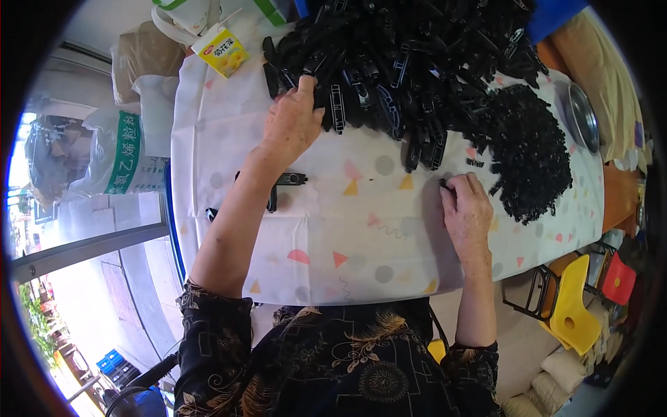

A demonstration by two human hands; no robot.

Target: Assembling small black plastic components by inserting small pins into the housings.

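Note:
My left hand (293, 119) reaches to the near left edge of a heap of long black plastic parts (368, 69). Its index finger is stretched out onto a part there and the thumb stands apart; the other fingers are partly hidden. Further right, my right hand (467, 212) pinches a small black plastic piece (443, 183) between thumb and fingertips, just above the tablecloth. Beside it on the right spreads a pile of small black pieces (531, 153). One long black part (292, 179) lies by my left forearm, with other black parts partly covered by that arm.
A patterned white tablecloth (326, 236) covers the table. A yellow drink carton (221, 51) stands at the far left, and a round metal dish (582, 118) at the right edge. Plastic bags (114, 149) are left of the table; a yellow chair (575, 306) is at lower right.

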